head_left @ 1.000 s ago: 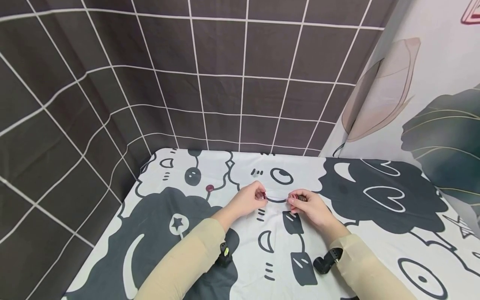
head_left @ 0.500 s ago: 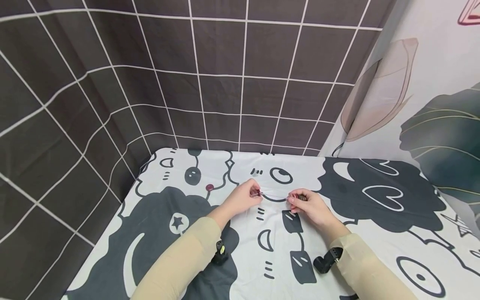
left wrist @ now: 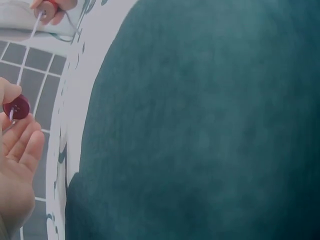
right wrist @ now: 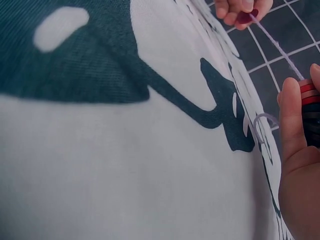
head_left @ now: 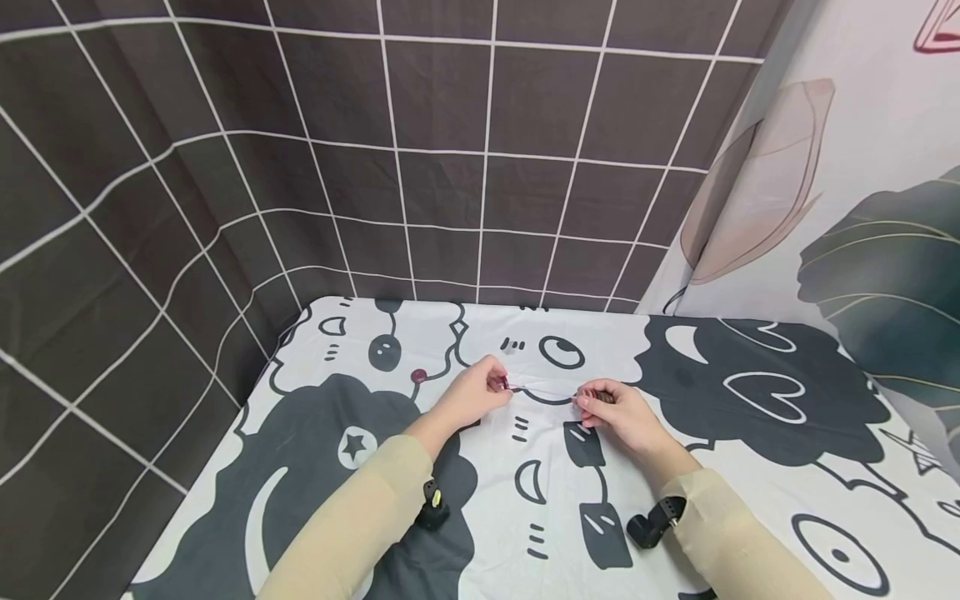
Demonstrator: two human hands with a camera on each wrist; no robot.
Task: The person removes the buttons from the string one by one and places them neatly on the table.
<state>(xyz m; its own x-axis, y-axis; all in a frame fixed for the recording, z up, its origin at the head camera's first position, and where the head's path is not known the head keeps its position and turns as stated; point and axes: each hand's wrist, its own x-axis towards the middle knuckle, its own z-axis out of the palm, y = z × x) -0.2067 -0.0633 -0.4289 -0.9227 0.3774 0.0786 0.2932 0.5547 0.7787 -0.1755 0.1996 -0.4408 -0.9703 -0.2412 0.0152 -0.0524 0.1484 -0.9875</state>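
Observation:
My left hand [head_left: 471, 393] pinches a dark red button [left wrist: 20, 107] between thumb and fingers, and a pale string [left wrist: 22, 75] passes through its holes. In the left wrist view the other fingers are spread below the button. My right hand [head_left: 621, 417] grips a stack of discs [right wrist: 311, 107], red at the top and black lower down, apparently threaded buttons. The string [right wrist: 277, 45] stretches straight between the two hands, just over the cloth. A loose loop of string [right wrist: 264, 122] hangs beside the right hand.
The surface wears a white cloth [head_left: 498, 517] with dark cartoon prints. Left of the hands is a dark red round spot [head_left: 419, 377] on it. A dark checked curtain [head_left: 442, 192] rises behind and at left. A leaf-patterned curtain [head_left: 862, 250] hangs at right.
My left hand has moved left and slightly away with the button, so a longer stretch of string shows between the hands. My right hand has stayed in place, holding the stack.

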